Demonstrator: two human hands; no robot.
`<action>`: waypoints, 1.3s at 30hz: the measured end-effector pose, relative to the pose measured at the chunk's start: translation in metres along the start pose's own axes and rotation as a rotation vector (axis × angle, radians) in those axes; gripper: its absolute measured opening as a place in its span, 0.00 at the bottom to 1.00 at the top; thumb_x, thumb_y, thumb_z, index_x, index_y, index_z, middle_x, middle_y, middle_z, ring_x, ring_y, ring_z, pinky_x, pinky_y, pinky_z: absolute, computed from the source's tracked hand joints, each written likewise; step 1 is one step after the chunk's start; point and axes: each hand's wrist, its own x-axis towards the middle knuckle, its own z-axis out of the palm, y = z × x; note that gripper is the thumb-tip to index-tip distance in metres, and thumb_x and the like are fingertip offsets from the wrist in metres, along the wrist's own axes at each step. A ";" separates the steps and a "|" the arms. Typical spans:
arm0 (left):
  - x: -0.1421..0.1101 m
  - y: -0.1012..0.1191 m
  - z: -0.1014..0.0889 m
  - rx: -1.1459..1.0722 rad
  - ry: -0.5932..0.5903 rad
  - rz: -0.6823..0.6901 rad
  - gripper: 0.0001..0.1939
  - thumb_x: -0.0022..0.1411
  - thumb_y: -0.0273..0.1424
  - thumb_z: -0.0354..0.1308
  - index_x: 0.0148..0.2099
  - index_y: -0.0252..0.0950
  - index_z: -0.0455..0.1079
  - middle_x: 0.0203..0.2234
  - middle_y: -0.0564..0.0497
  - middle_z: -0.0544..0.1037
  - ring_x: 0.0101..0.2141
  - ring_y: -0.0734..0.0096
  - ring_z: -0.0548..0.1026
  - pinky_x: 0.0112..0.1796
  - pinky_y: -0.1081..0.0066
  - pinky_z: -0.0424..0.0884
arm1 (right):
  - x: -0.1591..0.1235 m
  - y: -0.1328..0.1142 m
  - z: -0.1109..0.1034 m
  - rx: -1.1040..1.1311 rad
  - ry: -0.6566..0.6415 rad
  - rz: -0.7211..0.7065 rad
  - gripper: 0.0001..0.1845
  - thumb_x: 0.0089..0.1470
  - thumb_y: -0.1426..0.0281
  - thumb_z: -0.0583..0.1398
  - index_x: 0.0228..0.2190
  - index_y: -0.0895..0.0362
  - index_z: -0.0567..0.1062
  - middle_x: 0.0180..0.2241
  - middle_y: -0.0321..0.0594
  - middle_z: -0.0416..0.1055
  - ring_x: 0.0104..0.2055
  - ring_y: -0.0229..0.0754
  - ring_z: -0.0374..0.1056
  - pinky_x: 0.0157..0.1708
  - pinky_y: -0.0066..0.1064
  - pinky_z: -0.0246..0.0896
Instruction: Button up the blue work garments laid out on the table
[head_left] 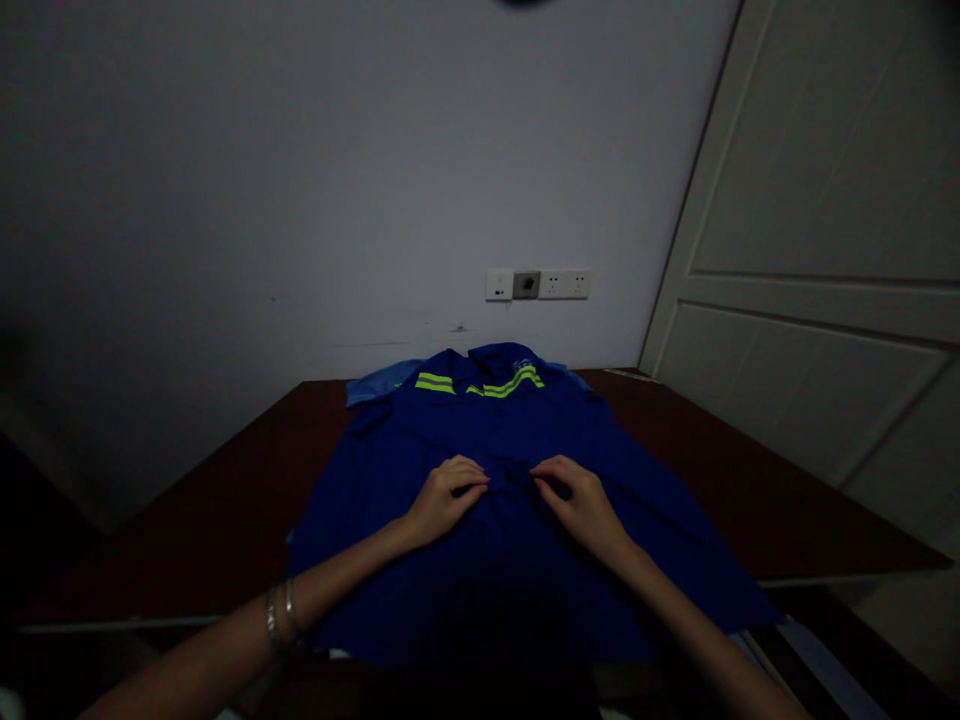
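Observation:
A dark blue shirt (420,560) with yellow-green stripes near its collar lies spread on a dark brown table (225,500). Both hands rest on its middle, close together. My left hand (444,497) has its fingers curled, pinching the cloth at the shirt's centre line. My right hand (577,500) pinches the cloth from the other side, fingertips a short way from the left hand's. Bracelets sit on my left wrist (279,614). A lighter blue garment (379,382) peeks out under the shirt at the far end.
A grey wall stands behind the table with a row of power sockets (538,284). A white panelled door (825,250) is at the right. The table's front edge runs at lower left and right. The room is dim.

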 end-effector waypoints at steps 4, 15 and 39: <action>-0.004 -0.004 -0.002 0.020 -0.032 0.025 0.08 0.59 0.29 0.55 0.36 0.34 0.75 0.31 0.46 0.78 0.37 0.66 0.73 0.39 0.63 0.70 | -0.010 0.008 0.004 -0.170 -0.200 0.027 0.12 0.52 0.76 0.52 0.34 0.56 0.74 0.33 0.40 0.72 0.36 0.39 0.69 0.37 0.30 0.62; -0.005 -0.010 -0.006 0.022 -0.086 0.045 0.09 0.60 0.29 0.53 0.37 0.35 0.75 0.31 0.46 0.78 0.37 0.67 0.73 0.39 0.64 0.69 | -0.012 -0.005 0.018 -0.574 -0.342 0.158 0.10 0.54 0.65 0.55 0.31 0.58 0.73 0.32 0.44 0.73 0.35 0.44 0.71 0.32 0.29 0.59; -0.008 -0.009 0.004 0.011 -0.059 0.008 0.07 0.58 0.26 0.54 0.36 0.34 0.74 0.31 0.47 0.78 0.36 0.68 0.73 0.39 0.65 0.68 | 0.005 -0.009 0.033 -0.728 -0.397 0.205 0.14 0.51 0.82 0.48 0.34 0.60 0.70 0.33 0.48 0.73 0.35 0.45 0.71 0.29 0.29 0.58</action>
